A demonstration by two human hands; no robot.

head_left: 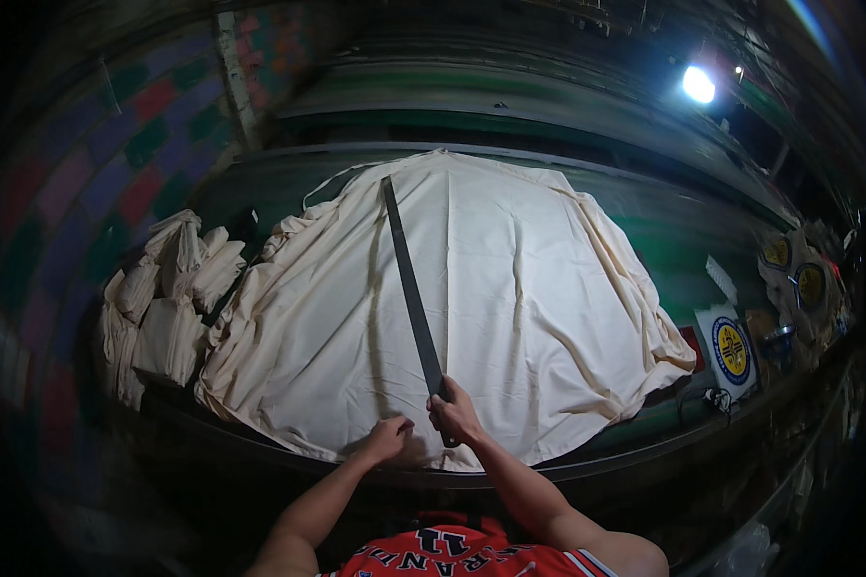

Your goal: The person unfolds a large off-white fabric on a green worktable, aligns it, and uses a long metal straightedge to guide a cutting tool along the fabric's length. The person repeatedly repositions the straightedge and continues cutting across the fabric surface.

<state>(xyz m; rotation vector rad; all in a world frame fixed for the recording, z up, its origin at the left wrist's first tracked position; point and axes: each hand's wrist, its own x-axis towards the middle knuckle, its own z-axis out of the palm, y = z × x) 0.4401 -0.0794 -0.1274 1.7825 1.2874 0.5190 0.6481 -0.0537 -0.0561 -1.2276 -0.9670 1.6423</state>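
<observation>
A large cream cloth (510, 317) is spread with wrinkles and bunched side edges across a green table (693, 298). My right hand (457, 412) is closed around the lower end of a long, flat, dark straight bar (409, 294), which lies diagonally over the cloth toward its far edge. Just left of the bar's lower end, my left hand (387, 439) rests at the cloth's near edge with fingers curled; what they hold, if anything, is hidden.
Folded cream fabric bundles (168, 317) are piled at the left. To the right lie a sheet with a round yellow-and-blue emblem (724, 351) and assorted small items (779, 335). Behind the table run long green surfaces (404, 125); a painted brick-pattern wall (135, 135) stands left.
</observation>
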